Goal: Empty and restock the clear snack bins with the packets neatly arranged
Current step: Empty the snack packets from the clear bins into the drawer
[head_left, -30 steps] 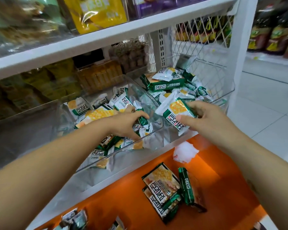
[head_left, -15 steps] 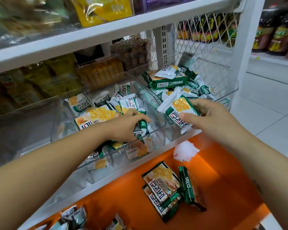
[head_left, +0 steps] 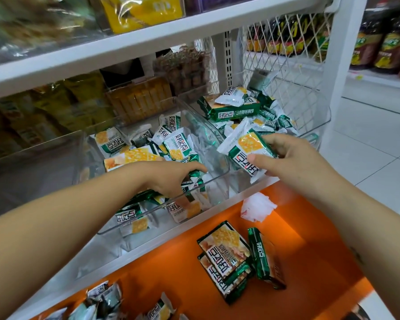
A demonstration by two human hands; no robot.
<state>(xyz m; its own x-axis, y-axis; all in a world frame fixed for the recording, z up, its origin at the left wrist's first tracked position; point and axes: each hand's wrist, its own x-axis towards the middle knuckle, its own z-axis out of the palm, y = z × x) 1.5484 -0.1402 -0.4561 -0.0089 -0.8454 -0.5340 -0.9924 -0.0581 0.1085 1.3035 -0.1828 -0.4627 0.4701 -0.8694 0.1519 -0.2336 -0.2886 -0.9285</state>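
Two clear snack bins stand side by side on the white shelf. The left bin [head_left: 217, 181] holds several green-and-white cracker packets [head_left: 177, 144]. My left hand [head_left: 171, 179] reaches into it from the front, fingers curled around packets near the front wall. The right bin [head_left: 319, 125] is heaped with the same packets and a long green box [head_left: 231, 112]. My right hand [head_left: 284, 158] pinches one cracker packet [head_left: 247, 148] over the right bin's front edge.
An orange shelf [head_left: 310, 227] below carries flat cracker boxes [head_left: 226, 257], a crumpled white wrapper [head_left: 256, 206] and loose packets [head_left: 102, 301]. A white shelf [head_left: 148, 40] hangs overhead. Wire mesh [head_left: 286, 42] closes the right side. Tiled floor [head_left: 379, 139] lies beyond.
My left hand has dipped a little deeper into the left bin among the packets. My right hand still holds its packet in about the same place.
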